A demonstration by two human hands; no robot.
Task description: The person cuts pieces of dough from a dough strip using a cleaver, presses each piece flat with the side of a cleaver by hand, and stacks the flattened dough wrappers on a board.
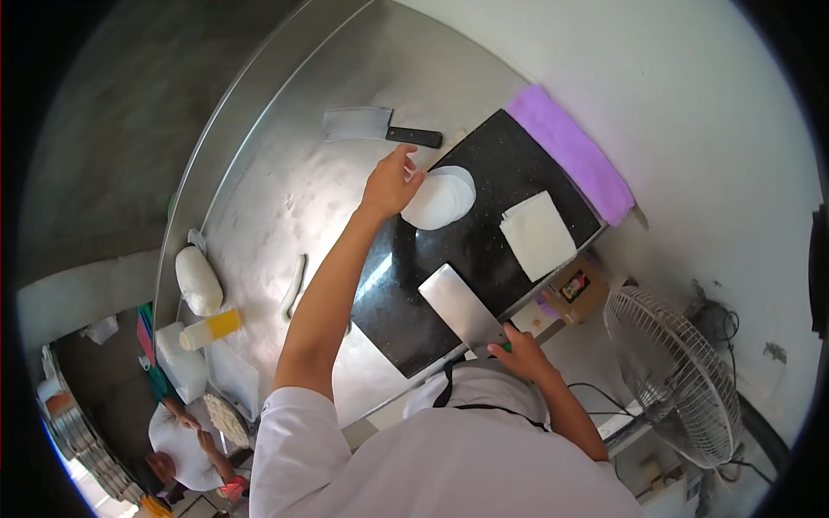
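Currently, left of centre on the steel counter (268, 198), a pale, rope-like strip (296, 280) lies curved. My left hand (391, 183), upper centre, reaches to smooth white rounds (440, 200), overlapping on the black board (482, 246); I cannot tell whether its half-curled grip holds one. Parting such thin edges would call for a light pinch. Lower centre, my right hand (523, 354) grips a broad metal blade (462, 306). Farther right, squarish pale sheets (539, 236) lie stacked.

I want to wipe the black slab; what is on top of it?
Round white pieces by the left hand and a pale square stack lie on the black slab; the cleaver in the right hand is over its near edge. The surface beneath them is covered.
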